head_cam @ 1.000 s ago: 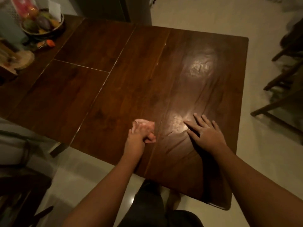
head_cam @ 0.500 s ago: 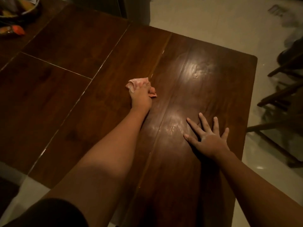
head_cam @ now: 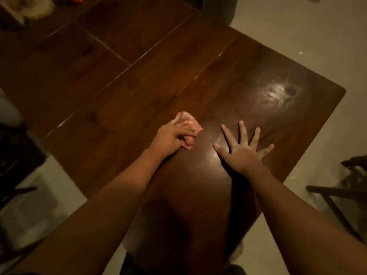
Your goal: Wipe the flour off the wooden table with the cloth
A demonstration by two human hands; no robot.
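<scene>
A crumpled pink cloth [head_cam: 187, 121] lies pressed on the dark wooden table [head_cam: 123, 108], with my left hand [head_cam: 170, 138] closed over it near the table's middle. My right hand [head_cam: 241, 150] rests flat on the wood just to the right of the cloth, fingers spread, holding nothing. A pale dusty smear of flour [head_cam: 280, 94] catches the light toward the far right corner. Fainter whitish streaks [head_cam: 216, 155] show on the wood between my two hands.
A round pale object [head_cam: 36, 5] sits on the table at the far left corner. Dark chair parts [head_cam: 337, 193] stand on the light floor to the right, and another dark chair [head_cam: 14, 163] is at the left. The table's right edge [head_cam: 315, 135] runs close to my right hand.
My left hand has pulled the cloth back toward me and rightward, closer to my right hand. The right hand stays flat on the table. The view has swung.
</scene>
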